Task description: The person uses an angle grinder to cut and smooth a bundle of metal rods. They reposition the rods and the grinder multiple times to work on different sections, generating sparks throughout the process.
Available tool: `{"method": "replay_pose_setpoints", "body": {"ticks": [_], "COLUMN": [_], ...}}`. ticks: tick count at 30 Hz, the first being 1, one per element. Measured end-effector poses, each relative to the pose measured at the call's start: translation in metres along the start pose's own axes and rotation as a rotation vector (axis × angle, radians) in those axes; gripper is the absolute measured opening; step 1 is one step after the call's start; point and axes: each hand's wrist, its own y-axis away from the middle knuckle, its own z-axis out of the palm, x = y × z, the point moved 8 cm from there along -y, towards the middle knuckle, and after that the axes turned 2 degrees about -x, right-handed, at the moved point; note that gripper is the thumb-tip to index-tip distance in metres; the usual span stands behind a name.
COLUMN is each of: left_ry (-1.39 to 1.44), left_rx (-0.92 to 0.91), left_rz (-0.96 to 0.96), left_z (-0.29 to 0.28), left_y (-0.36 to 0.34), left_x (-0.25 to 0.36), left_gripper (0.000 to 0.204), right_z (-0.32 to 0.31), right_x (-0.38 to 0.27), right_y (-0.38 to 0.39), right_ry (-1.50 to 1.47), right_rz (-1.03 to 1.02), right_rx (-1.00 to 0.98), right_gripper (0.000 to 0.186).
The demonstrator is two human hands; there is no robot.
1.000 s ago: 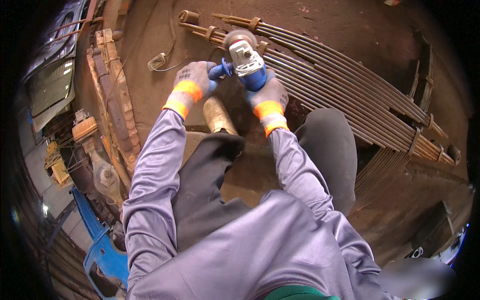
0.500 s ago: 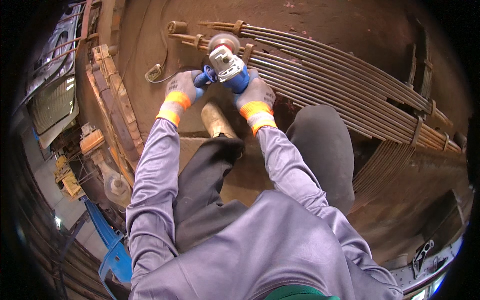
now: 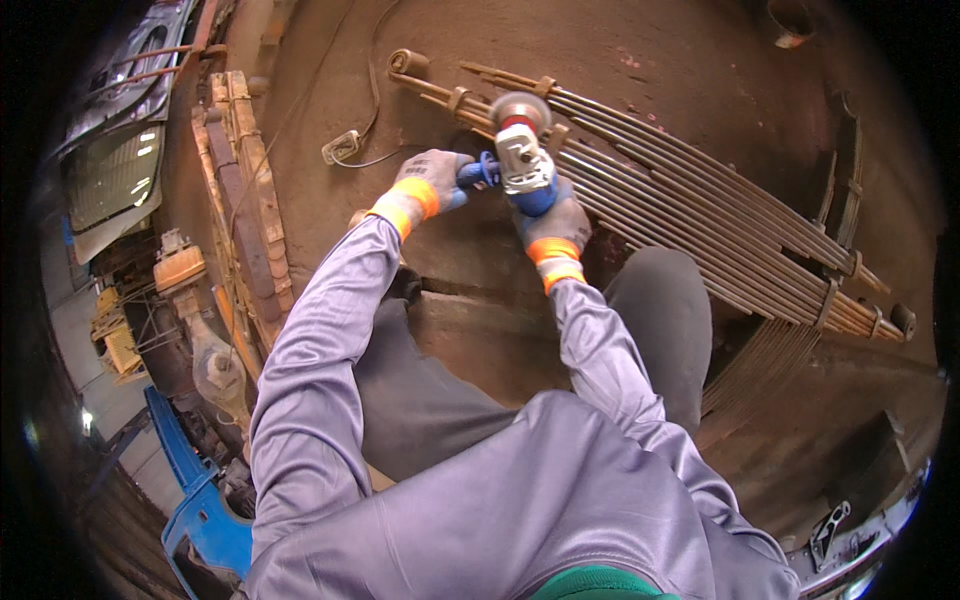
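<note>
An angle grinder (image 3: 526, 168) with a blue body, a silver-white head and a round wheel (image 3: 520, 113) is held between my two gloved hands. My left hand (image 3: 436, 178) is wrapped round its blue side handle (image 3: 478, 172). Around the rear of the blue body my right hand (image 3: 560, 218) is closed. The wheel lies over the left part of a leaf spring pack (image 3: 660, 210), a stack of long curved steel strips bound by clamps; I cannot tell if it touches. A second spring pack (image 3: 680, 145) lies just beyond, alongside the first.
Left of my hands, a socket with a cord (image 3: 342, 148) lies on the brown floor. Wooden beams (image 3: 247, 180), a rusty axle housing (image 3: 216, 370) and a blue panel (image 3: 205, 520) stand farther left. Thin strips (image 3: 765, 360) lie beside my right knee. A can-like container (image 3: 790, 25) is at the far right.
The grinder and both hands now appear farther right in view, and the springs have shifted slightly right and down. My left foot is now mostly hidden behind my left arm.
</note>
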Motion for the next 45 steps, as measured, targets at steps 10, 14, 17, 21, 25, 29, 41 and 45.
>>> {"method": "replay_pose_setpoints", "body": {"ticks": [10,14,17,21,25,29,41,45], "left_ry": [0.029,0.009,0.009,0.036,0.031,-0.005,-0.030,-0.438], "left_rx": [-0.092,-0.065,-0.104,-0.109,-0.120,-0.109,0.218,0.200], "left_rz": [0.332,0.555,0.637,0.701,0.686,0.723,0.803,0.735], "left_z": [-0.006,-0.005,0.011,0.012,0.008,0.019,-0.020,-0.070], "left_y": [-0.041,-0.065,-0.072,-0.087,-0.098,-0.106,-0.054,-0.040], "left_x": [-0.026,-0.040,-0.055,-0.063,-0.067,-0.067,-0.039,-0.031], "left_gripper": [0.020,0.020,0.017,0.018,0.021,0.023,0.027,0.027], "right_z": [0.016,0.043,0.069,0.075,0.065,0.067,0.048,0.099], "right_x": [-0.018,-0.025,-0.017,-0.029,-0.065,-0.060,-0.049,-0.056], "right_y": [0.003,0.012,0.027,0.032,0.034,0.040,0.065,0.043], "right_ry": [0.061,-0.005,-0.120,-0.160,0.192,0.177,0.036,-0.307], "right_rz": [-0.025,0.011,0.026,0.042,0.282,0.157,0.062,0.200], "right_rx": [0.445,0.590,0.654,0.739,0.648,0.744,0.844,0.868], "right_gripper": [0.053,0.052,0.056,0.058,0.055,0.052,0.047,0.044]}}
